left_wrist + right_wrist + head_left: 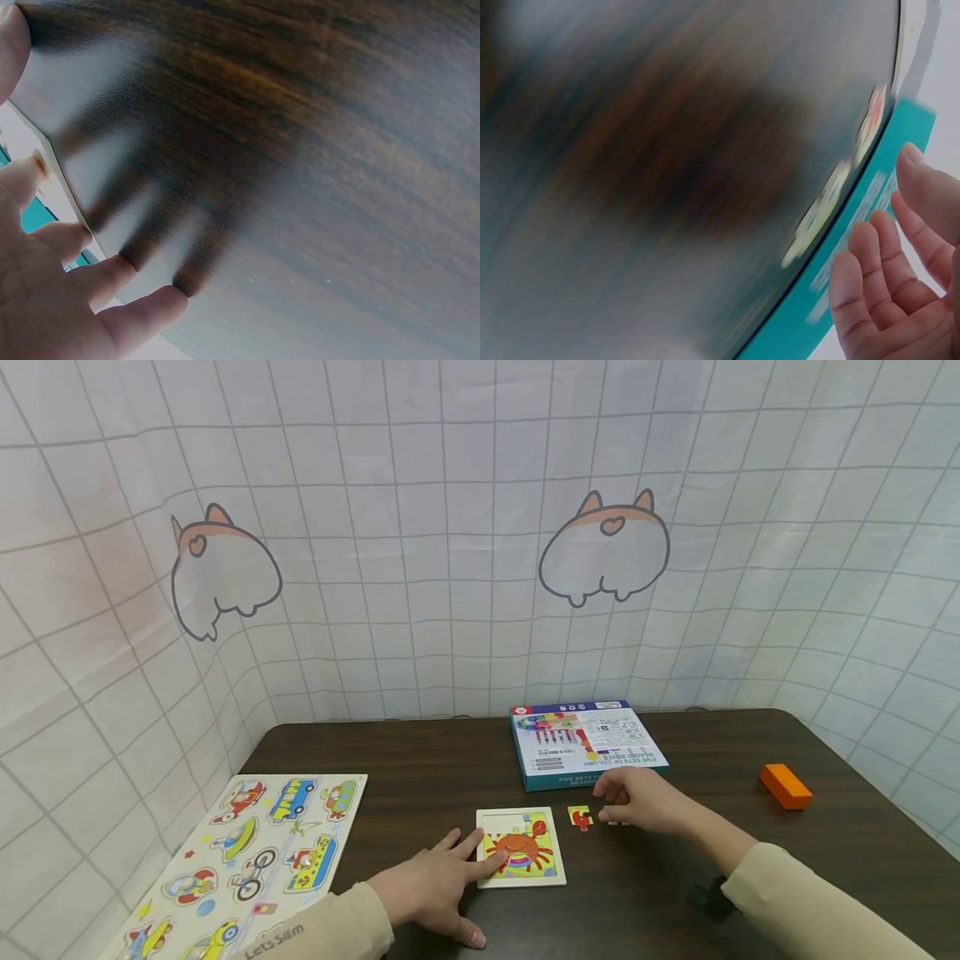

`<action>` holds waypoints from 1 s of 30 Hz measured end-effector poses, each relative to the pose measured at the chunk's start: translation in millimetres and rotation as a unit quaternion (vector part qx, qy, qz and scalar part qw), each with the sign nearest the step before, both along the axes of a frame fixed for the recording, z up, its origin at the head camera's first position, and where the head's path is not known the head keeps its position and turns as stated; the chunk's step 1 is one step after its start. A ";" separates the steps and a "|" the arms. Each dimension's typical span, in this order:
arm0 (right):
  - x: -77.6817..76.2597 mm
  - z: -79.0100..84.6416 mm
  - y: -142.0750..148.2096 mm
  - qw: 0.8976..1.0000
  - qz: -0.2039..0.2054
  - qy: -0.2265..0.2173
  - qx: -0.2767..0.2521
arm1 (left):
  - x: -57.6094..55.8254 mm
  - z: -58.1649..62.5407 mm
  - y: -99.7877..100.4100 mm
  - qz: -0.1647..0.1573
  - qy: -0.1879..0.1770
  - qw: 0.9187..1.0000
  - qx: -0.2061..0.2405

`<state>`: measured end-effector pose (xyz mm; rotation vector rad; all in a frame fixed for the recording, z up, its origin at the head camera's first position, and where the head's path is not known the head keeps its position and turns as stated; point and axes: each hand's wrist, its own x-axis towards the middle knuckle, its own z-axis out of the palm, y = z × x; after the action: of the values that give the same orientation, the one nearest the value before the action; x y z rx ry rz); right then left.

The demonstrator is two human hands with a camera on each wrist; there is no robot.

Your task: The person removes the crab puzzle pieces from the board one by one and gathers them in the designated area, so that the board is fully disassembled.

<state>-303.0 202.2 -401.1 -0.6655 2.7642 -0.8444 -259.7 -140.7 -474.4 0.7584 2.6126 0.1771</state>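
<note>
A small square crab puzzle (517,852) in a pale frame lies on the table, its upper left part showing bare white board. My left hand (438,881) is spread flat at its left side, index finger over the crab picture and other fingertips at the frame and tabletop. To the right of the puzzle lies a yellow and red jigsaw piece (581,817). My right hand (637,797) hovers beside it, fingers loosely bent, partly hiding more pieces. In the right wrist view pale jigsaw pieces (821,210) lie apart from the hand (896,270), whose fingers hold nothing.
A flat teal box (588,743) stands behind the right hand. On the left lies a large vehicle peg puzzle board (255,860), partly under the left sleeve. An orange block (786,787) sits at the right. A grid-patterned curtain (450,568) surrounds the dark table (435,760).
</note>
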 end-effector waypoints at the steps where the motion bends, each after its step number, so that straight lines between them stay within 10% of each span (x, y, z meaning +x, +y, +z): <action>1: 0.9 0.2 -7.2 1.000 0.004 0.001 0.001 | -0.4 -0.6 -0.6 0.000 0.000 1.000 0.000; 13: 4.1 -3.4 -74.8 0.995 0.095 0.024 0.036 | 1.1 -2.4 -2.4 -0.011 0.015 1.000 -0.004; 30: 4.0 -6.1 -93.1 0.998 0.045 0.008 0.038 | 1.7 -0.8 -0.7 -0.010 0.015 1.000 -0.010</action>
<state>-299.0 109.1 -407.1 -0.7790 2.7415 -0.7157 -258.0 -141.5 -475.2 0.7850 2.6302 0.1338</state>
